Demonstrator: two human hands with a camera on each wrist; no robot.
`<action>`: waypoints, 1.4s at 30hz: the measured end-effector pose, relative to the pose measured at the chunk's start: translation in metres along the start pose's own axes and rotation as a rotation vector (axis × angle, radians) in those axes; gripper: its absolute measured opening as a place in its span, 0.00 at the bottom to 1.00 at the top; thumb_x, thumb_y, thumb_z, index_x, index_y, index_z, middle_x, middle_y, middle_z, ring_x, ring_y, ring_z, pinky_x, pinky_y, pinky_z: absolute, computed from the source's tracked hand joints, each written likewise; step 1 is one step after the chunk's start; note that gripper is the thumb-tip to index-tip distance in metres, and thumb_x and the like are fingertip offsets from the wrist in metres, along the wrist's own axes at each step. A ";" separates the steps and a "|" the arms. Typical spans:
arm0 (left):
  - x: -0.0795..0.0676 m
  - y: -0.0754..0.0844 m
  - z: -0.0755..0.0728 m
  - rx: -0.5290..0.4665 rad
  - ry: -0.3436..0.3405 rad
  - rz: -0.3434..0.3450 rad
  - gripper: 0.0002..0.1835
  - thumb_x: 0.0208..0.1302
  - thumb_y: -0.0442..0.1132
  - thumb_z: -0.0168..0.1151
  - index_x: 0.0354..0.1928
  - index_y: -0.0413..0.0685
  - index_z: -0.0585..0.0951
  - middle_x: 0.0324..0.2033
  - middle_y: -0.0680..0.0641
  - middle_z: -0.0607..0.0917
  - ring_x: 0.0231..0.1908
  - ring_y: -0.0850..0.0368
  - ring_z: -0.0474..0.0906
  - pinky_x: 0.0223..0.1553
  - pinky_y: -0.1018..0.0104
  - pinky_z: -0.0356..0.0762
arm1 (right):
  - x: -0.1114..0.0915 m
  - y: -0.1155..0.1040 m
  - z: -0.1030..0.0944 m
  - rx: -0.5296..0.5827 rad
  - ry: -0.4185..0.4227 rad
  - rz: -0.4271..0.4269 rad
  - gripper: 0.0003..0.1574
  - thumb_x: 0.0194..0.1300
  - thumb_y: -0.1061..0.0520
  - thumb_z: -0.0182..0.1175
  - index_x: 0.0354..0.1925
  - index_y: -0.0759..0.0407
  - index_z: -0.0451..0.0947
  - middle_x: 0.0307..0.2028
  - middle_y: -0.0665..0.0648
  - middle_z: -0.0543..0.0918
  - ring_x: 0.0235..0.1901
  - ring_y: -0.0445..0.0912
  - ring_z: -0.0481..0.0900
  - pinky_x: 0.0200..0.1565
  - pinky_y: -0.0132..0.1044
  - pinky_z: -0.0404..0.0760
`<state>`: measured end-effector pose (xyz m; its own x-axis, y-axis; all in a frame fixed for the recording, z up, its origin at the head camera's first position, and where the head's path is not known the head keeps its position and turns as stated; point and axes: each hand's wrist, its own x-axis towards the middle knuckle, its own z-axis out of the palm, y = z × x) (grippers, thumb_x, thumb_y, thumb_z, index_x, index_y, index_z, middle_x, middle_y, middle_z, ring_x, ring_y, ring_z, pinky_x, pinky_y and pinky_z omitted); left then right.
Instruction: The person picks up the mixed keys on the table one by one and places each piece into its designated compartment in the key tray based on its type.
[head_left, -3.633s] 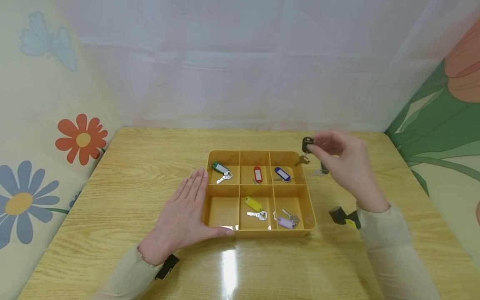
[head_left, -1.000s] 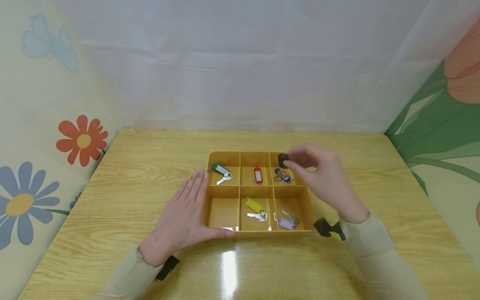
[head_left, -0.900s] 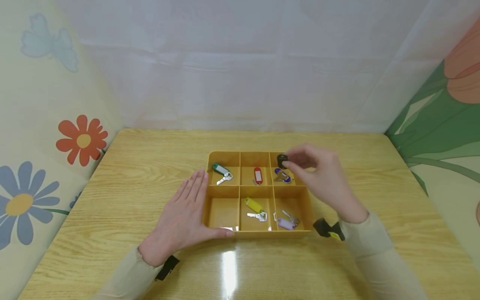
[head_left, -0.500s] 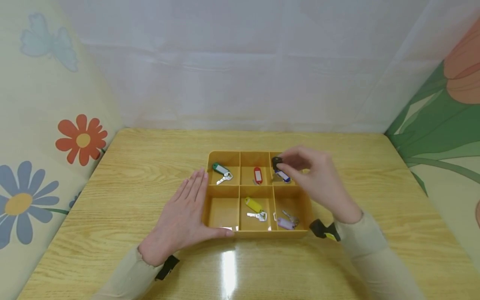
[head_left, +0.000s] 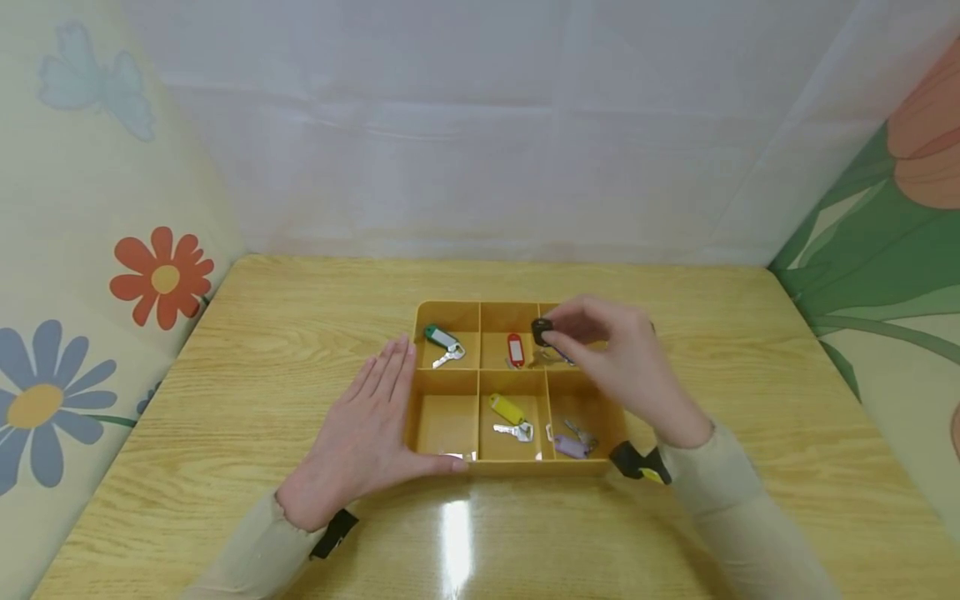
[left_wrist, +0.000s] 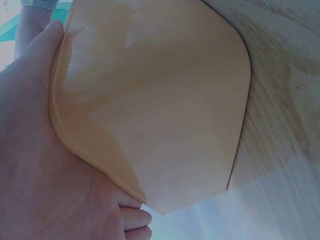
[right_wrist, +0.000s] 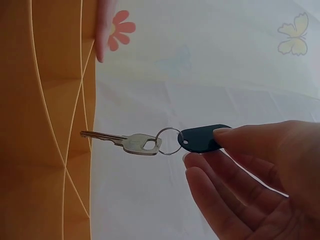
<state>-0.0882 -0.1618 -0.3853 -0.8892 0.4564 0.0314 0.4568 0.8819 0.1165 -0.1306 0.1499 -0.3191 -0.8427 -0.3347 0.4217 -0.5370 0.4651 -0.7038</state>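
Note:
My right hand (head_left: pixel 615 350) pinches a black key tag (head_left: pixel 542 331) between thumb and fingers. From its ring dangles a silver key (right_wrist: pixel 137 144), seen whole in the right wrist view. The tag is over the rear part of a yellow six-compartment tray (head_left: pixel 513 468), near the divider between the back middle and back right compartments. My left hand (head_left: pixel 360 433) lies along the tray's left side, fingers straight and thumb on the front rim. Keys with green (head_left: pixel 441 336), red (head_left: pixel 515 350), yellow (head_left: pixel 507 408) and lilac (head_left: pixel 572 447) tags lie in separate compartments. The blue-tagged key is mostly hidden.
The wooden table (head_left: pixel 300 317) bears the tray. A white cloth backdrop (head_left: pixel 420 167) rises behind it, with flower-patterned panels at both sides. A small dark thing (head_left: pixel 652 327) peeks out beyond my right hand, mostly covered by it.
My right hand has carried the black-tagged key left, from beyond the tray's right rim to over its back row, covering more of the blue tag. My left hand stays put.

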 end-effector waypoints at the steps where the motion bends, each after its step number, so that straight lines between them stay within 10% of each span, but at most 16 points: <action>1: 0.000 0.000 0.000 0.001 -0.001 -0.001 0.79 0.42 0.93 0.40 0.79 0.37 0.36 0.79 0.38 0.36 0.78 0.46 0.30 0.77 0.52 0.38 | 0.000 0.000 0.000 0.008 -0.003 0.000 0.12 0.62 0.66 0.72 0.44 0.58 0.86 0.39 0.49 0.89 0.34 0.41 0.85 0.37 0.34 0.87; 42: -0.002 0.001 0.000 -0.004 -0.006 -0.007 0.80 0.41 0.94 0.40 0.79 0.38 0.35 0.79 0.39 0.35 0.78 0.47 0.29 0.77 0.51 0.38 | 0.005 -0.018 0.036 0.122 -0.064 -0.112 0.09 0.64 0.64 0.72 0.43 0.57 0.86 0.39 0.47 0.88 0.36 0.39 0.85 0.39 0.34 0.86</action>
<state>-0.0864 -0.1617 -0.3850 -0.8921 0.4511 0.0250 0.4506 0.8845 0.1210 -0.1233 0.1105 -0.3250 -0.7716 -0.4321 0.4669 -0.6153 0.3207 -0.7201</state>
